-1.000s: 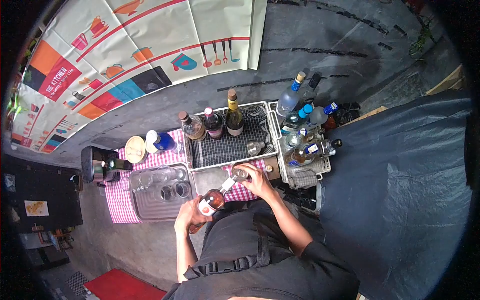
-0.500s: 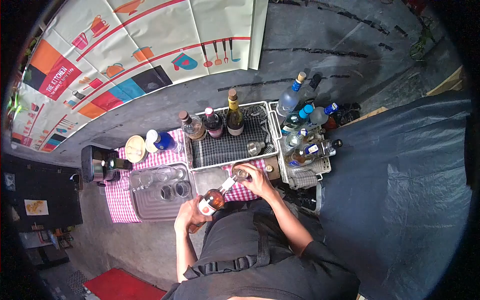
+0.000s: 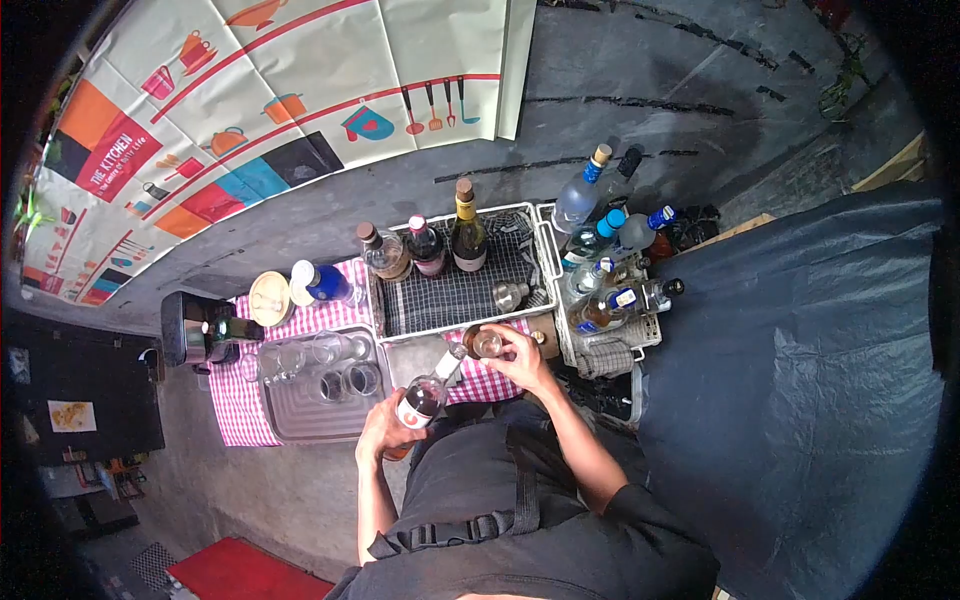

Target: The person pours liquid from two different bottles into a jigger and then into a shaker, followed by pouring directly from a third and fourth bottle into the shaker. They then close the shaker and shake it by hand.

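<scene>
My left hand point(image 3: 385, 425) is wrapped round the lower body of a liquor bottle point(image 3: 422, 402) with a white and red label. The bottle leans, its neck pointing away from me and to the right. Just beyond its mouth, my right hand point(image 3: 522, 362) grips a small cup point(image 3: 488, 344) between thumb and fingers, the cup close to the bottle's mouth. Below both is a red-and-white checked cloth point(image 3: 490, 386). To the left, a grey tray point(image 3: 312, 424) carries several clear glasses point(image 3: 328, 348) and two dark-looking tumblers point(image 3: 362, 378).
A white wire basket point(image 3: 408, 328) holds three corked bottles and a metal shaker piece point(image 3: 510, 295). Right of it, a second rack point(image 3: 640, 335) is crowded with bottles. A black appliance point(image 3: 185, 325), a wooden-lidded jar point(image 3: 270, 298) and a blue-and-white container point(image 3: 322, 280) stand left.
The bottle's neck has drawn back slightly from the cup, and the amber liquid has sunk away from its shoulder. The cup has tipped to show more of its opening.
</scene>
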{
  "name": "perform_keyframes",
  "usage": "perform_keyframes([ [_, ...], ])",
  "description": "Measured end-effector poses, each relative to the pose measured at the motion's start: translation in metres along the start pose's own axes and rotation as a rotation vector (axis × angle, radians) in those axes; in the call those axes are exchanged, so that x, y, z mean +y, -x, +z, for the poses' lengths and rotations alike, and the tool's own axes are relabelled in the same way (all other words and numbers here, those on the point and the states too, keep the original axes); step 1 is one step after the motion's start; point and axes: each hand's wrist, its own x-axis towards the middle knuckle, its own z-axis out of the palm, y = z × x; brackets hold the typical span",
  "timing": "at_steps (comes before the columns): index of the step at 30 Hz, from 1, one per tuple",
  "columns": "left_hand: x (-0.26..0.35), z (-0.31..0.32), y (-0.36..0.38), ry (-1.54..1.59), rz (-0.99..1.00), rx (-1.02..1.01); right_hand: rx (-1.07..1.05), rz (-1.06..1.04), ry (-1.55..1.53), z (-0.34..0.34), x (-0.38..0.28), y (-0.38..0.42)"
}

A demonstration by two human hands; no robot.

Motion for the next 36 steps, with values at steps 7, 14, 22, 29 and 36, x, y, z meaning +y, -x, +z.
perform_keyframes([
  [7, -0.002, 0.001, 0.003, 0.054, -0.018, 0.025, 0.044, -0.174, 0.601, -0.005, 0.002, -0.004],
  [14, -0.003, 0.001, 0.003, 0.048, -0.001, 0.026, -0.033, -0.138, 0.813, 0.001, 0.004, -0.008],
  [22, 0.005, -0.005, 0.004, 0.028, 0.001, -0.002, 0.004, -0.173, 0.515, 0.001, -0.002, -0.006],
  [29, 0.009, -0.009, 0.002, -0.039, -0.003, -0.043, -0.014, -0.179, 0.393, 0.004, -0.007, -0.007],
  [36, 0.010, -0.012, 0.002, -0.139, -0.010, -0.075, -0.018, -0.248, 0.402, 0.005, 0.000, -0.009],
])
